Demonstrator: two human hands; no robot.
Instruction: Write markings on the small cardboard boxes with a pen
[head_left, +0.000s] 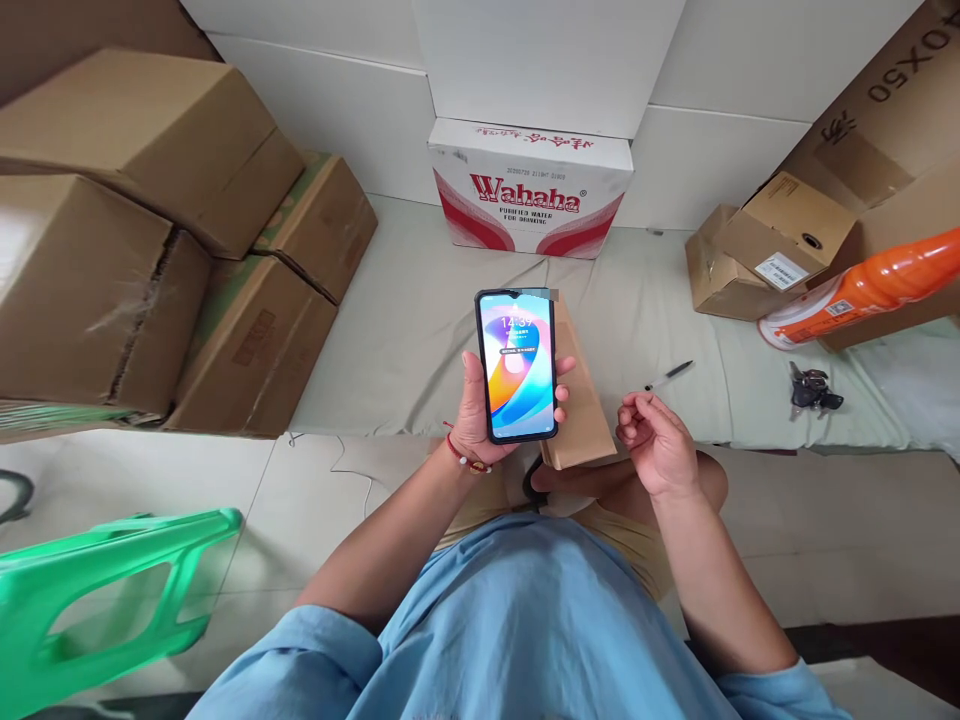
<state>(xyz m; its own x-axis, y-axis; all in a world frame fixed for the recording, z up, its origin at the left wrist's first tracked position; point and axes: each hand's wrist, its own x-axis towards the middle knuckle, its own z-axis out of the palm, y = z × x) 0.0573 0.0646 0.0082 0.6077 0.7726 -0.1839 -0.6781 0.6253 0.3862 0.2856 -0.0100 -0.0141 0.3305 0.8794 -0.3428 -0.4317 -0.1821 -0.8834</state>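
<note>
My left hand [474, 415] is wrapped round a dark smartphone [516, 365] with its colourful lock screen lit, held upright in front of me. Behind the phone a small brown cardboard box [581, 405] rests on my lap, leaning against the edge of the cloth. My right hand [654, 440] hovers to the right of the box with its fingers curled loosely, palm up, and holds nothing that I can see. A pen [670, 375] lies on the cloth just beyond my right hand.
A white and red Wahaha water carton [529, 190] stands at the back. Brown cartons [150, 250] are stacked on the left, more boxes [780, 245] and an orange bottle [862, 290] on the right. Keys [814, 390] lie on the cloth. A green plastic stool [105, 595] is lower left.
</note>
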